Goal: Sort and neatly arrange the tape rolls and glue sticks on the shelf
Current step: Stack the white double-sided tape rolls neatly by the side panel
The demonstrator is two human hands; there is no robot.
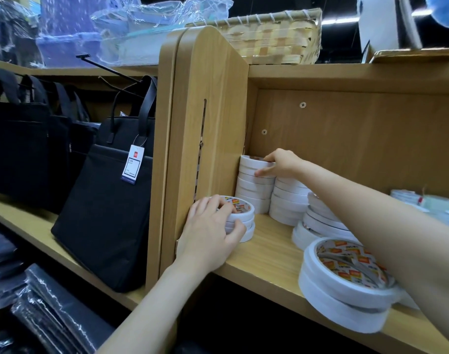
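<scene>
- The left hand [210, 231] reaches up from the lower left, forearm angled toward the front left corner of the wooden shelf [267, 254], palm facing down and to the right.
- Its fingers curl over the top of a short stack of white tape rolls [241, 218], thumb pressed against the stack's front side, so the hand grips the stack; the stack sits on the shelf board just beside the side panel [210, 118].
- The right hand [279, 163] stretches deep into the back left corner, the bare forearm running diagonally from the lower right across the shelf, above other rolls.
- Its fingers bend downward over the rim of the top roll of a tall stack of tape rolls [254, 185], thumb against the side of that stack, holding the top of it; the stack stands in the corner close by the side panel.
- A second, lower stack [287, 203] stands just to the right of the tall one, partly hidden by the right forearm.
- 2 large tape rolls [343, 284] with red and orange printed cores lie stacked at the shelf's front edge, below the right forearm.
- A black bag [108, 208] with a hang tag stands on the neighbouring shelf to the left; a woven basket [277, 37] sits on top of the unit.
</scene>
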